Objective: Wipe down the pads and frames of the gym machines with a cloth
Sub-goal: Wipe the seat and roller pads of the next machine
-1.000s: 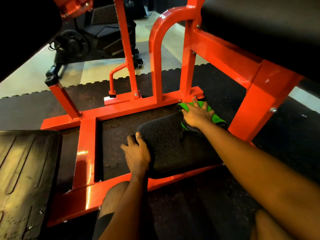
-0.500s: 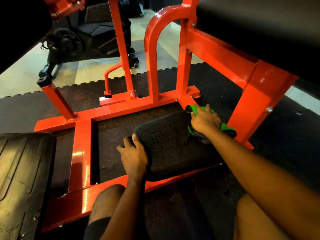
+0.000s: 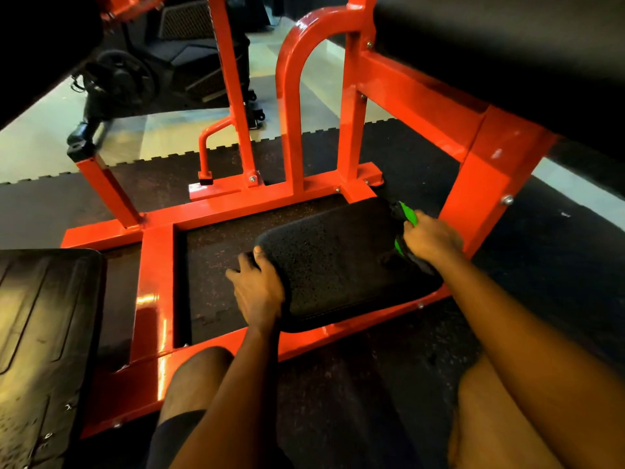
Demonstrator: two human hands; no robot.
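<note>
Gripping a bunched green cloth [image 3: 407,214] in our right hand [image 3: 433,240], pressed to the right edge of the pad [image 3: 338,258]: black, pebbled, round-cornered. Our left hand [image 3: 258,286] curls round its left corner. Glossy orange box-steel frame [image 3: 157,265] surrounds it.

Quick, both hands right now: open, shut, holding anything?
Left hand: grips the left edge of the black pad.
Right hand: holds the green cloth at the pad's right edge.
</note>
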